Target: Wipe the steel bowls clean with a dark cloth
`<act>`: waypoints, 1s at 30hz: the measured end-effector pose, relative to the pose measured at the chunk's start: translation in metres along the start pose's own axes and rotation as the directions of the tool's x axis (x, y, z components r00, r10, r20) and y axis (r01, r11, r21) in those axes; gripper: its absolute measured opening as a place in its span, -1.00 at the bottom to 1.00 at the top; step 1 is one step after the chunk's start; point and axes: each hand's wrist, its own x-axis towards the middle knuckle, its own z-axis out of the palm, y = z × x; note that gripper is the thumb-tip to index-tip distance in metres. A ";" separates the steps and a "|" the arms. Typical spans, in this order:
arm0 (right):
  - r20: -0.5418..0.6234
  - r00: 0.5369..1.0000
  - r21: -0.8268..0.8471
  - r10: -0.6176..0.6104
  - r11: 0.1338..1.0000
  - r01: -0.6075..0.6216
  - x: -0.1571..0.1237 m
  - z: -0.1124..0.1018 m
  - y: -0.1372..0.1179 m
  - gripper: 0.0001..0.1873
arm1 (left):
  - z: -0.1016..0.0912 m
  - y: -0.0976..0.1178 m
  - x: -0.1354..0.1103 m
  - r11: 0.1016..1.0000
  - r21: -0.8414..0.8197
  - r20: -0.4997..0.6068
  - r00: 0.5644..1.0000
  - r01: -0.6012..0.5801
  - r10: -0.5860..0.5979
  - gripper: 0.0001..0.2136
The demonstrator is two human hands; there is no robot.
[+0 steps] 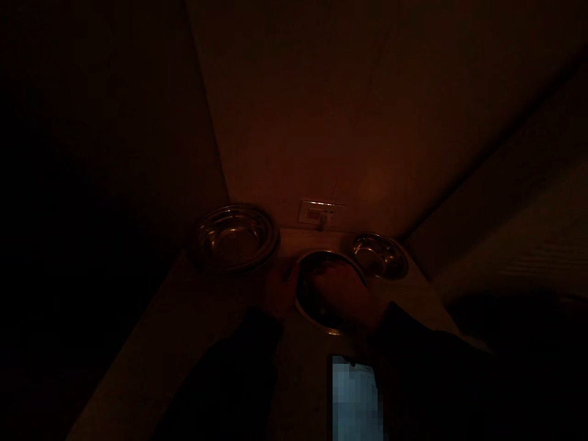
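The scene is very dark. In the middle of the counter (303,373) stands a round bowl (331,332) with a pale metal rim and a dark inside. At its left rim is my left hand (279,286), seemingly closed on the edge, though shadow blurs its fingers. My right hand (344,291) reaches over the right rim into the bowl, and its fingertips are lost in the dark. What lies inside the bowl cannot be made out.
A large shiny metal basin (239,242) sits at the back left, a smaller metal bowl (380,256) at the back right. A wall socket (321,212) with a plug is behind. A phone with a lit screen (357,398) lies near the front.
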 end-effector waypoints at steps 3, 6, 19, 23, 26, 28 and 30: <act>0.027 0.999 -0.009 0.031 0.999 -0.031 -0.006 -0.006 0.005 -0.75 | 0.001 -0.002 0.000 1.000 -0.014 0.024 1.000 -0.012 0.012 -0.72; 0.062 0.997 -0.015 0.045 0.999 -0.044 -0.015 -0.009 0.013 -0.75 | 0.001 0.000 -0.001 0.999 -0.037 0.001 1.000 0.003 -0.003 -0.74; 0.187 0.972 0.207 -0.143 0.973 0.104 -0.032 -0.008 0.025 -0.79 | 0.003 0.005 -0.003 0.997 -0.079 -0.052 0.999 0.004 -0.008 -0.76; 0.178 0.963 0.286 -0.201 0.947 0.145 -0.028 -0.006 0.019 -0.79 | 0.003 0.003 -0.001 0.997 -0.072 -0.031 1.000 0.004 -0.006 -0.76; 0.135 0.976 0.292 -0.173 0.948 0.128 -0.024 -0.002 0.012 -0.79 | 0.003 0.000 0.000 0.997 -0.067 0.000 1.000 -0.029 0.029 -0.75; 0.093 0.987 0.281 -0.130 0.955 0.099 -0.020 0.001 0.010 -0.76 | 0.003 0.000 -0.001 0.997 -0.079 0.016 1.000 -0.025 0.027 -0.74; 0.051 0.996 0.266 -0.076 0.962 0.060 -0.016 0.005 0.012 -0.73 | 0.003 0.001 -0.001 0.995 -0.095 0.016 1.000 -0.010 0.011 -0.75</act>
